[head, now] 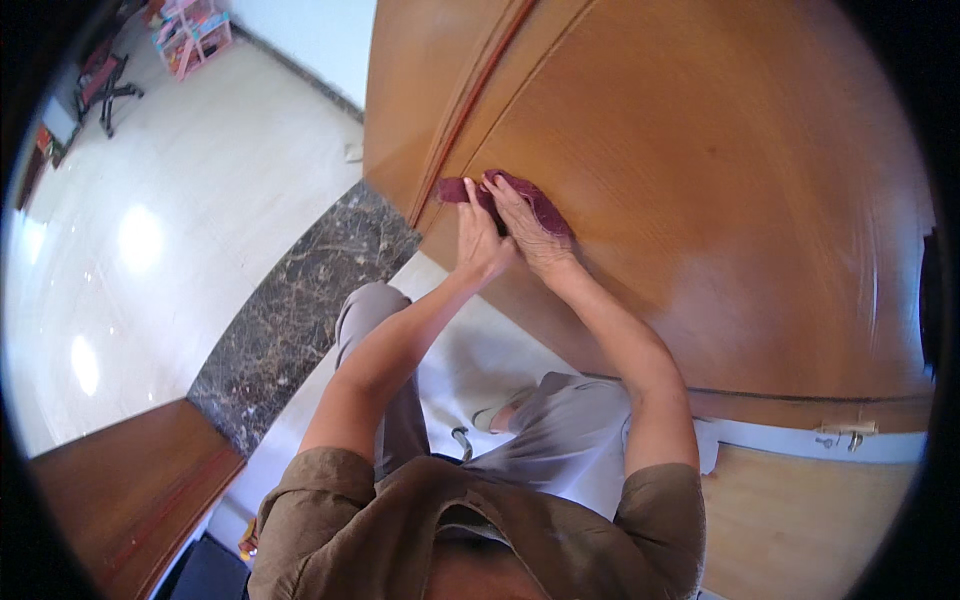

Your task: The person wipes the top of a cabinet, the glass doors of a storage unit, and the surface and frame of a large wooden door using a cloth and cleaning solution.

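Observation:
A maroon cloth (551, 214) lies against the brown wooden door panel (675, 187), close to its grooved edge. My right hand (529, 225) presses flat over the larger part of the cloth, fingers pointing up along it. My left hand (481, 236) is right beside it, with its fingers on the smaller end of the cloth near the reddish trim. The two hands touch or nearly touch at the thumbs. Some of the cloth is hidden beneath my fingers and palms.
A dark marble threshold (300, 307) crosses the pale tiled floor (202, 187) on the left. Another wooden door frame (142, 487) stands at lower left. Far off are a pink toy shelf (195, 41) and a chair base (112, 90). A metal latch (851, 439) is at lower right.

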`<state>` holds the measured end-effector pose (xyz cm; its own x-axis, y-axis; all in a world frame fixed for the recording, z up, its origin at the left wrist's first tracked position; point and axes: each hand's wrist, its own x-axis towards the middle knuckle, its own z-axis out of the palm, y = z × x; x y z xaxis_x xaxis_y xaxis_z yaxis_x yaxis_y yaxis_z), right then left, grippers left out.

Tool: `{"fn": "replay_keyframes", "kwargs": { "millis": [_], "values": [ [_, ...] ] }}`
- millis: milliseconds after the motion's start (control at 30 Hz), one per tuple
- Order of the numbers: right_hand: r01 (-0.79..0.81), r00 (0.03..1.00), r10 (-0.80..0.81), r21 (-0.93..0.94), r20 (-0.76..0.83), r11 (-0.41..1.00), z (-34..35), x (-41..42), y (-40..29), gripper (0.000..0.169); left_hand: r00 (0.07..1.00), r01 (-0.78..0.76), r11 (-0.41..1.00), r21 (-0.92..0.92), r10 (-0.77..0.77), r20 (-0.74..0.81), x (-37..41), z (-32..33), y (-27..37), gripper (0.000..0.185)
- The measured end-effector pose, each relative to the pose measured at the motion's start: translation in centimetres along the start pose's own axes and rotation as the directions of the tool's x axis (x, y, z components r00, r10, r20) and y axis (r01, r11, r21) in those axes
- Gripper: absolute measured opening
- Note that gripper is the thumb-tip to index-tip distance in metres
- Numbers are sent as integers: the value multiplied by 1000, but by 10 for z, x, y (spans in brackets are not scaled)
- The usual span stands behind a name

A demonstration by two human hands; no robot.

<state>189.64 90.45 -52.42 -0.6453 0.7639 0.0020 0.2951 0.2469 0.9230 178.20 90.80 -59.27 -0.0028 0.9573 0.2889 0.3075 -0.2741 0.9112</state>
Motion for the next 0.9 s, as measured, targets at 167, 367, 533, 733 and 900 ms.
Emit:
{"fn": "replay_keyframes", "kwargs": {
  "millis": [167,367,533,733,900],
  "values": [
    [-128,988,138,125,-71,984,-42,2,99,70,904,-418,895,155,426,-24,45,-47,59,107],
    [-356,857,480,459,-187,814,-71,-29,207,73,734,-643,729,233,674,-85,100,-61,169,107],
    [-610,673,696,343,-251,714,-99,-79,283,68,468,-805,516,294,856,-221,126,-54,285,89],
    [-796,379,796,273,-472,541,-85,-141,312,61,390,-876,433,215,896,-213,105,-22,366,79],
    [-832,395,845,250,-361,496,-59,-146,242,64,425,-837,426,343,902,-82,77,-1,289,64]
  ]
}}
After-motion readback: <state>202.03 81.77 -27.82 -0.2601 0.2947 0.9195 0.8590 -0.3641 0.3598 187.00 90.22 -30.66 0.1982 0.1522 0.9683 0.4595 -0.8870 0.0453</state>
